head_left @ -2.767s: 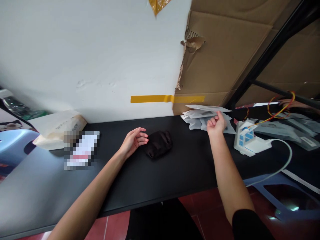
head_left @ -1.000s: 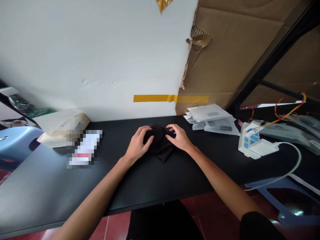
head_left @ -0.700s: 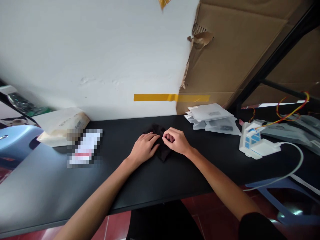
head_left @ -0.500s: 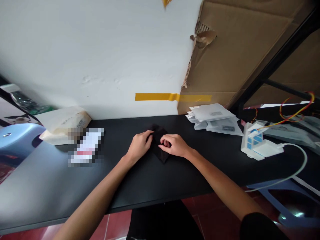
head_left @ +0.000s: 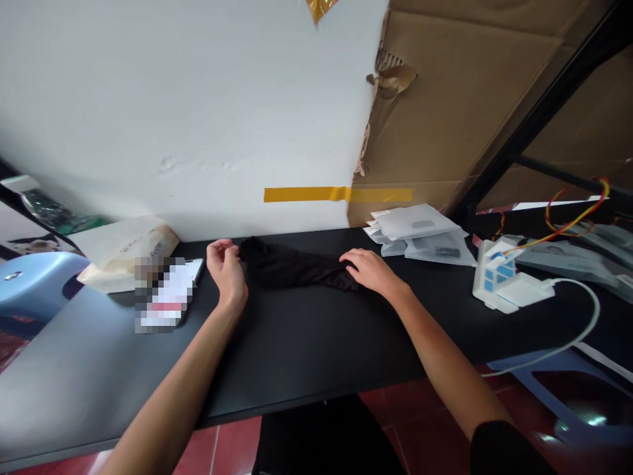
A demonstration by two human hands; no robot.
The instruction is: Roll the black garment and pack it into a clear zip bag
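A long piece of soft black cloth (head_left: 297,267), shaped like a sock, lies stretched sideways on the black table (head_left: 297,349). At its bunched left end is my left hand (head_left: 225,270), with the fingers curled and the fingertips pinching the cloth's edge. My right hand (head_left: 372,270) rests over the narrower right end, fingers extended and thumb apart, touching the fabric. The cloth's dark folds blend into the tabletop, so its exact outline is hard to make out.
Left of my hands lie a blurred-out phone-like object (head_left: 171,293) and a paper-wrapped package (head_left: 131,251). A blue stool (head_left: 39,284) stands at the left edge. Translucent bags (head_left: 425,231) and a white device (head_left: 514,280) with cables are on the right.
The cloth, bunched between my close-set hands before, is now spread lengthwise. My left hand has moved left and my right hand right, its curled fingers now extended.
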